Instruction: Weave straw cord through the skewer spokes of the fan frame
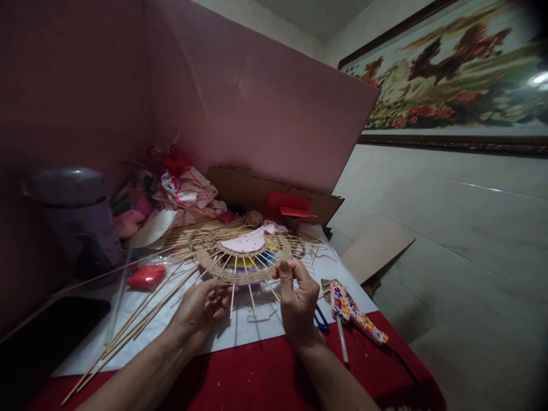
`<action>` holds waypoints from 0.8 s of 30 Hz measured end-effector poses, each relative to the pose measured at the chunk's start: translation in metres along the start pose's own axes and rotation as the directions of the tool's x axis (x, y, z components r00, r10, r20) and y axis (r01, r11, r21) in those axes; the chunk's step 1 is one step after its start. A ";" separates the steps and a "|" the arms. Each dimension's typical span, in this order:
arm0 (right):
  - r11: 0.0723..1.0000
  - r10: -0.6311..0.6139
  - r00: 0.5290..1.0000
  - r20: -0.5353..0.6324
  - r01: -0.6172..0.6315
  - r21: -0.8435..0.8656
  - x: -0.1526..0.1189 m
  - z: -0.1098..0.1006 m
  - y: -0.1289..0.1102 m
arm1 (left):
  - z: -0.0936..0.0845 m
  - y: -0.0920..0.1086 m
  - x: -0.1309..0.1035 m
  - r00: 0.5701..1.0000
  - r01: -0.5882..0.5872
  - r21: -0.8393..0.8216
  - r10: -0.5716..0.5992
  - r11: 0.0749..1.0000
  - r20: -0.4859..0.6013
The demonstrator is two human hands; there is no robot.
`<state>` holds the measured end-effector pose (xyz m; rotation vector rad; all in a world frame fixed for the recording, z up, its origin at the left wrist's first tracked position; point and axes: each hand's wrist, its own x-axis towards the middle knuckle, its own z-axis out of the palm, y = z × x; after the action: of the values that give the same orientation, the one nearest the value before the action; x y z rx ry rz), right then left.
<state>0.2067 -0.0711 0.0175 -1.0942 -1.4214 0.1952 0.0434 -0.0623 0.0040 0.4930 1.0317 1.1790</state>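
Observation:
A woven piece [246,278] of thin sticks and twine, with a band curving round its near side, is held above the table. Pink dotted fabric [245,242] fills its middle, and bare stick ends point out toward me. My left hand [205,305] grips the band's lower left edge, its fingers curled partly beneath. On the right, my right hand [297,294] pinches the band's edge between thumb and bent forefinger.
Loose sticks [145,314] lie left of the piece, near a red packet [146,277]. A purple container [81,228] and dark phone-like slab [55,328] stand and lie farther left. At right is a flower-patterned glue gun [357,314]; cardboard [274,191] stands behind.

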 end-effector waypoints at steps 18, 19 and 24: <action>0.998 -0.039 0.998 0.042 0.042 -0.057 -0.003 0.008 0.007 | 0.000 -0.004 0.000 0.999 -0.006 -0.001 0.006 1.000 0.049; 0.998 -0.033 0.998 0.045 0.036 -0.060 -0.003 0.008 0.007 | 0.000 -0.005 0.001 0.999 -0.005 -0.002 0.006 1.000 0.050; 0.997 -0.010 0.998 0.060 0.015 -0.076 -0.004 0.007 0.006 | 0.000 -0.005 0.000 0.999 -0.013 -0.001 0.013 1.000 0.052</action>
<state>0.2029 -0.0670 0.0088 -1.1497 -1.4993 0.1668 0.0458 -0.0639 0.0003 0.5277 0.9847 1.1719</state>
